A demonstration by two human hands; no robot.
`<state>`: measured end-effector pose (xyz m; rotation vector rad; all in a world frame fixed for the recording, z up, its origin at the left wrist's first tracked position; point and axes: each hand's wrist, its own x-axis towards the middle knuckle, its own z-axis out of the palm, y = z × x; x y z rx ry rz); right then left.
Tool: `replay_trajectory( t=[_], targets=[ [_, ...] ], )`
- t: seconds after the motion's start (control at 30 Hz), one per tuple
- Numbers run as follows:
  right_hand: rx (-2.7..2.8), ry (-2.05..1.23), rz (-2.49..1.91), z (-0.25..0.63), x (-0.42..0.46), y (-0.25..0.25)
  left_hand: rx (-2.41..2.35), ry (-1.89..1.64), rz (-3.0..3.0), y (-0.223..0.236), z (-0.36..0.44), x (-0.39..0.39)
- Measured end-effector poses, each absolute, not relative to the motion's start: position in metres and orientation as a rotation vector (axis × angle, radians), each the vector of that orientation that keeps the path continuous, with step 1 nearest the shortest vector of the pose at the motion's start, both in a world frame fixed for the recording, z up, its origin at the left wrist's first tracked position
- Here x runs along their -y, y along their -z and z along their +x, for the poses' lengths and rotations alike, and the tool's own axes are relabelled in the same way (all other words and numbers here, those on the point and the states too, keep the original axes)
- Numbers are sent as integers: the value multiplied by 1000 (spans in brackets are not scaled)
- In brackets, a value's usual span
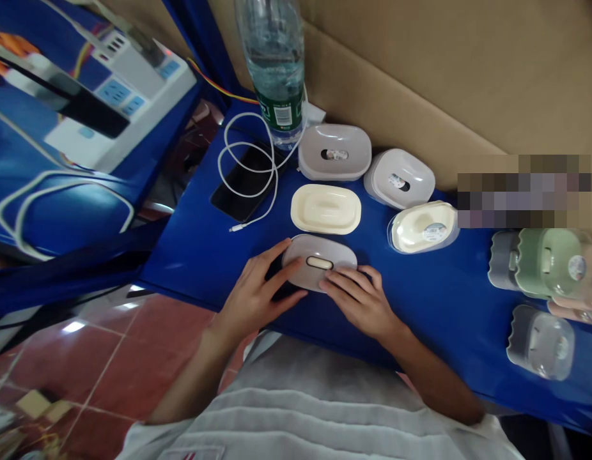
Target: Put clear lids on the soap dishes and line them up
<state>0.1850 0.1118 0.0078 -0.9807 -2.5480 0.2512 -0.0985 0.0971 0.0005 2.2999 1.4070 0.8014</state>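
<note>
A light grey oval plastic dish (303, 278) with a slot in its middle lies near the table's front edge. In the slot shows a cream-coloured insert (319, 262). My left hand (260, 281) grips the dish's left end, thumb on the near side and fingers over the rim. On the right end, my right hand (356, 294) presses its bent fingers against the near rim. Just beyond the dish sits a cream oval tray (325, 209) with a raised middle, apart from both hands. The underside of the held dish is hidden.
Behind are two grey oval dishes (344, 140) and a cream one (423, 228), with stickers. A water bottle (277, 70), white cable (272, 191) and black phone (241, 191) stand left. Green (540, 262) and grey boxes (540, 342) lie right. A cardboard wall (396, 64) bounds the table.
</note>
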Motion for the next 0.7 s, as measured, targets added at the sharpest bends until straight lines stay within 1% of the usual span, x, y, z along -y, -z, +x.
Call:
replay_trajectory(
  t=[0.2,0.37,0.53,0.63,0.7],
  targets=[
    [2558,-266,-995,183,-113,-9,-1385,-814,2279,0,-98,-100],
    [2406,-299,-837,199,-116,-24,-1380,-811,2292,-1,-97,-99],
    [2148,-239,-1014,218,-121,-42,-1326,-780,2297,-5,-97,-96],
    [2313,-227,-1068,222,-123,-45,-1292,-772,2317,-6,-96,-96],
    [2457,-139,-1178,231,-129,-44,-1272,-784,2327,-7,-96,-98]
  ],
)
